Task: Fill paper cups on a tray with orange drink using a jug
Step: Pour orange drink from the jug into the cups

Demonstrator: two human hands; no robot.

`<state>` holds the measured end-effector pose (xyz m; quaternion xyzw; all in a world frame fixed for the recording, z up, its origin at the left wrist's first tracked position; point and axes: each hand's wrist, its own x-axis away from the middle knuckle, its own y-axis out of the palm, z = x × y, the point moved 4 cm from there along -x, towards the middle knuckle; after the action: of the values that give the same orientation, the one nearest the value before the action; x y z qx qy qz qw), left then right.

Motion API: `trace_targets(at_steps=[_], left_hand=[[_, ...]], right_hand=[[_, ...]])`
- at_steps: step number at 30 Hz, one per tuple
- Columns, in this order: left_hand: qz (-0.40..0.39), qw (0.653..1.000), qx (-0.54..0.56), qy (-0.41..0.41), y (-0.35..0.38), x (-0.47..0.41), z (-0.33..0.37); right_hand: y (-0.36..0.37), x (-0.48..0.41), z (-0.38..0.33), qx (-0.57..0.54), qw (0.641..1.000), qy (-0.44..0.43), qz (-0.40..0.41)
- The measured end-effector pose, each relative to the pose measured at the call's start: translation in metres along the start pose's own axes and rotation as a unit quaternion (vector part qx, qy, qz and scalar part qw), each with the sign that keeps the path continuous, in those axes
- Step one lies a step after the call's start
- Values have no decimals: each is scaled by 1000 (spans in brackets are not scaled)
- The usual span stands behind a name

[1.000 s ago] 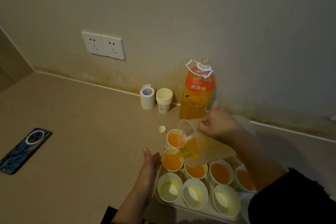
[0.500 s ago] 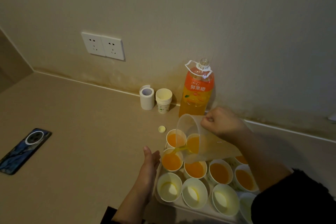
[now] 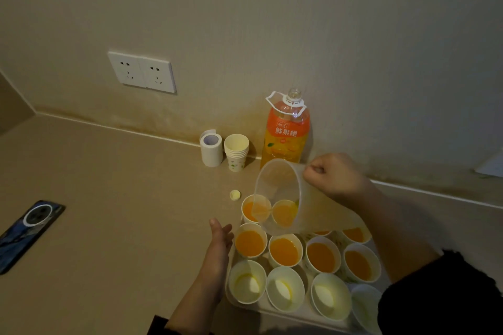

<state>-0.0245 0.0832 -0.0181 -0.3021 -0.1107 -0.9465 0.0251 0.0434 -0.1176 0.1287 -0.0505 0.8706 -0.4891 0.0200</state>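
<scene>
Twelve paper cups [image 3: 285, 252] on one tray [image 3: 275, 314]: eight with orange drink, four nearest pale inside. One jug [image 3: 283, 196], one bottle [image 3: 285, 133], one cup stack [image 3: 236, 152], one cap [image 3: 235, 195], one phone [image 3: 25, 234].

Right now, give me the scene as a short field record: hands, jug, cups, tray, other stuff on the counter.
right hand: gripping the jug, tilted with its mouth toward the left
left hand: open, flat against the tray's left edge
jug: translucent, nearly empty, spout over the far-left cup
filled cups: far and middle rows hold orange drink
empty cups: near row, only yellowish residue
tray: white, holds all the cups
bottle: orange drink, uncapped, by the wall
spare cups: stacked beside a paper roll
cap: on the counter
phone: far left
</scene>
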Motion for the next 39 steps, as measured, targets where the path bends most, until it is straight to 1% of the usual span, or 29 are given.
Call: trace_targets(at_steps=[11, 13, 16, 19, 23, 26, 29, 31, 36, 39], left_hand=[[17, 1000, -10, 14, -5, -6, 1], [29, 999, -17, 21, -9, -9, 4], [50, 998, -11, 42, -11, -13, 10], [53, 996, -13, 69, -6, -13, 16], [35, 994, -24, 99, 10, -12, 22], [9, 994, -22, 103, 24, -10, 23], [-7, 993, -38, 113, 30, -14, 19], [-12, 992, -52, 110, 34, -15, 15], [-36, 991, -79, 100, 45, -13, 9], [-41, 990, -94, 92, 49, -12, 7]], right_hand=[[-20, 7, 5, -30, 998, 0, 57], [-29, 11, 7, -34, 996, 7, 85], [-48, 19, 16, -47, 987, 25, 153], [-65, 29, 24, -44, 978, 33, 200], [-82, 46, 34, -29, 967, 45, 248], [-90, 60, 46, -25, 961, 56, 271], [-92, 75, 58, -32, 957, 59, 281], [-91, 83, 66, -23, 957, 81, 277], [-80, 94, 90, -16, 961, 154, 231], [-74, 101, 97, 12, 964, 192, 186]])
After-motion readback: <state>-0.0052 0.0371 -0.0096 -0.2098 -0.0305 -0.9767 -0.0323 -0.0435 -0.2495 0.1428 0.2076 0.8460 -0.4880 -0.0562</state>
